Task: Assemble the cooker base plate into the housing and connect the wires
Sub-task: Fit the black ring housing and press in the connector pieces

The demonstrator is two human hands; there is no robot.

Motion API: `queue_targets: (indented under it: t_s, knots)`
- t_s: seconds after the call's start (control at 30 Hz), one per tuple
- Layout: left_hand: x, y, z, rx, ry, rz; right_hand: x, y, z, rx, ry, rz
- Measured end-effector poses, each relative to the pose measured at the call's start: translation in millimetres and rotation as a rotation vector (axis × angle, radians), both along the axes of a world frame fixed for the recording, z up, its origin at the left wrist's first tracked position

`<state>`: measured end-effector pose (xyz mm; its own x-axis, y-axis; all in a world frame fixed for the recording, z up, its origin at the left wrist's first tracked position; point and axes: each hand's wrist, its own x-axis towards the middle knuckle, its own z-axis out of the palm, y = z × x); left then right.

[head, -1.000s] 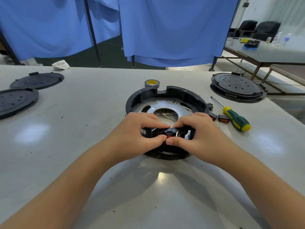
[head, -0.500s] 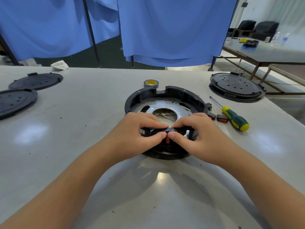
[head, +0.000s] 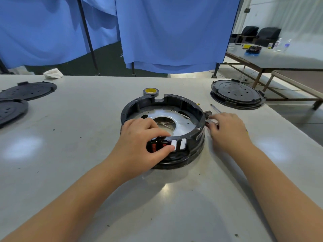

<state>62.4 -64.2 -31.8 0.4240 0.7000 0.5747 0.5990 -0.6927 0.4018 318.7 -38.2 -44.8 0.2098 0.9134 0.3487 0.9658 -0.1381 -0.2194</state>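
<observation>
Housing (head: 192,109) holds silver base plate (head: 183,123), wires (head: 163,123) in its hole. My left hand (head: 139,142) pinches near rim; right hand (head: 227,130), just right, grip unclear.

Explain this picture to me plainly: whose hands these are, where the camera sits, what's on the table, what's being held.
There is no machine. A person wears a camera on the head, looking down at both hands. On the grey table stands a round black housing with a silver base plate inside. The left hand grips the housing's near wall, where red and black parts sit. The right hand reaches to small parts beside the housing; whether it holds one cannot be told. Around them lie black discs, a stack of covers, a roll of tape and a screwdriver, mostly hidden.
</observation>
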Motion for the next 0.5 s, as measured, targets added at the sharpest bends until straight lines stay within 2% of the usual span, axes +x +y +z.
queue_targets:
  t_s: [0.1,0.3,0.4,0.5]
  knots:
    - [2,-1,-2,0.012,0.003,0.005,2,5,-10,-0.096,-0.118,-0.003]
    - [1,-1,0,0.0,-0.004,-0.007,1,6,-8,-0.007,-0.099,-0.024]
    - [-1,0,1,-0.011,0.004,-0.005,-1,1,-5,0.06,0.06,0.018]
    - [-4,1,2,-0.023,0.014,-0.007,-5,-5,9,0.255,0.441,0.09]
